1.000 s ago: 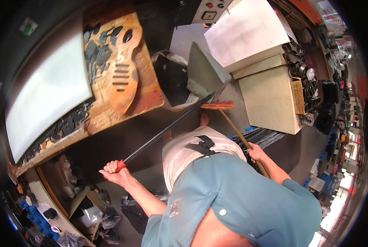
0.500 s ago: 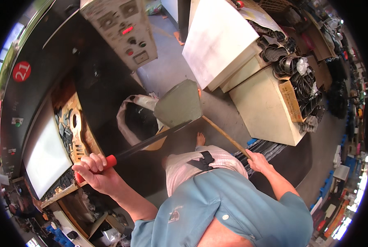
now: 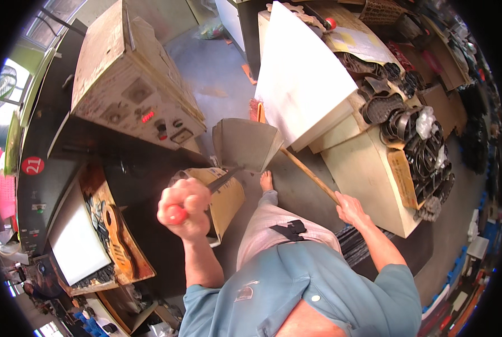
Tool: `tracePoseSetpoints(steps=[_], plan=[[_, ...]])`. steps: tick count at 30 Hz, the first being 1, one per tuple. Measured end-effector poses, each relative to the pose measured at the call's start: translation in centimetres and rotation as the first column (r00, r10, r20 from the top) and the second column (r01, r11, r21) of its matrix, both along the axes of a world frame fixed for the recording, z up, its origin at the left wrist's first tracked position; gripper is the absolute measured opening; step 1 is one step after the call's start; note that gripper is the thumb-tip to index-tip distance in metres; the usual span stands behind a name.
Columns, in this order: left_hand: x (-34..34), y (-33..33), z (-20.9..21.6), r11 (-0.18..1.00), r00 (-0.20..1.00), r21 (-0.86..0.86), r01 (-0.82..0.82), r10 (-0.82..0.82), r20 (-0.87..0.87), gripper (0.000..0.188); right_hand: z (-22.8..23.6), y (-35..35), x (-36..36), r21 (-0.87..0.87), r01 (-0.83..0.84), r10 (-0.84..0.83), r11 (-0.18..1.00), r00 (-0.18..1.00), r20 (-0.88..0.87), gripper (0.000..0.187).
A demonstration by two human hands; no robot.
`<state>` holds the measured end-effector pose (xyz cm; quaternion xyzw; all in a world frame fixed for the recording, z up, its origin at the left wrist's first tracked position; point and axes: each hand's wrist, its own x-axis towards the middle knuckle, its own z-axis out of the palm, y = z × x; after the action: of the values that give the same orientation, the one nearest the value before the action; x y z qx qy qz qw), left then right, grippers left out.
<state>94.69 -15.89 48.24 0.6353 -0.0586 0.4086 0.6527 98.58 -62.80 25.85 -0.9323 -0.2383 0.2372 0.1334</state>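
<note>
My left hand (image 3: 184, 209) is closed round the red grip of a long-handled dustpan, the grip's end showing below the fist. From it a dark shaft runs away to the grey dustpan (image 3: 245, 141), low above the floor in front of my feet. My right hand (image 3: 352, 211) wraps round a thin wooden stick (image 3: 311, 175), which slants up and left to the dustpan's right edge. The stick's far end is hidden there. Reddish bristles (image 3: 255, 112) and an orange piece show just beyond the pan; whether they join the stick, I cannot tell.
A cream control box (image 3: 144, 95) stands at the upper left, above a dark machine with a white board (image 3: 79, 241). Behind my left hand is a tan carton (image 3: 227, 205). Cream boxes (image 3: 368, 174) and piled black rubber soles (image 3: 413, 135) stand to the right. My bare foot (image 3: 266, 181) is near the pan.
My left hand has moved right and inward, swinging the dustpan's shaft steeper. The pan's face has turned and sits slightly lower. My view has shifted, showing more of the control box.
</note>
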Motion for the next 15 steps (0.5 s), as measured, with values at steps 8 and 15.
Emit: tracePoseSetpoints(steps=[8, 15], plan=[[13.5, 2.7, -5.9, 0.971, 0.946, 0.234, -0.040, 0.112, -0.303, 0.029, 0.3, 4.8, 8.2, -0.056, 0.114, -0.118, 0.992, 0.991, -0.061, 0.057], [24.7, 4.0, -8.7, 0.923, 0.968, 0.386, 0.014, 0.084, -0.236, 0.033, 1.5, 11.8, 18.0, 0.113, 0.232, -0.219, 0.966, 0.969, -0.118, 0.063]])
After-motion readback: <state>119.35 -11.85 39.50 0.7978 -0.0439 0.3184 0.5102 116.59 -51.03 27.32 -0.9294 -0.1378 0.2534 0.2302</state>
